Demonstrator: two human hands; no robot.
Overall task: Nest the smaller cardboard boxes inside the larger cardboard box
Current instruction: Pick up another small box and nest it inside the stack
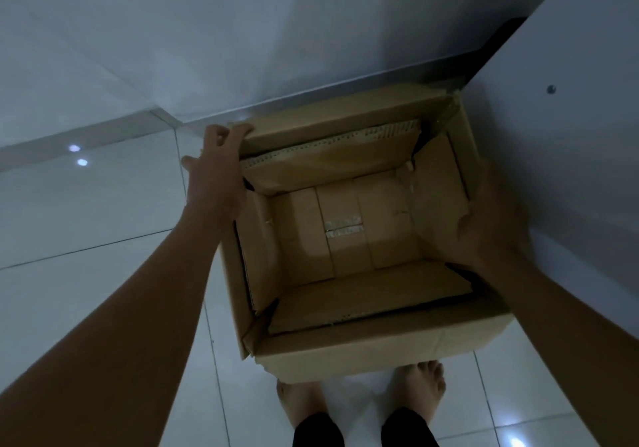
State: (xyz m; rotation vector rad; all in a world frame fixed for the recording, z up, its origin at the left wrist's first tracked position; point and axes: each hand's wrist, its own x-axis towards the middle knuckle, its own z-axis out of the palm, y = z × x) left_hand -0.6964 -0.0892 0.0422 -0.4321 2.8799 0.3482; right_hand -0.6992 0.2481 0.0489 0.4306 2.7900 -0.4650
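Two hands: I grip the box (363,350) sides
Left hand (216,173): fingers curled on far-left rim
Right hand (491,218): fingers clasp right wall

Bare forearms without sleeves, bare feet (359,398), and what look like dark trouser legs (363,429).

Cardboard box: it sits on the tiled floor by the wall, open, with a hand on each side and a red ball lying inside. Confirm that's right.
Not quite. The head view shows no ball; the cardboard box holds only nested cardboard. The rest stands: open, on the tiled floor by the wall, left hand and right hand on its sides.
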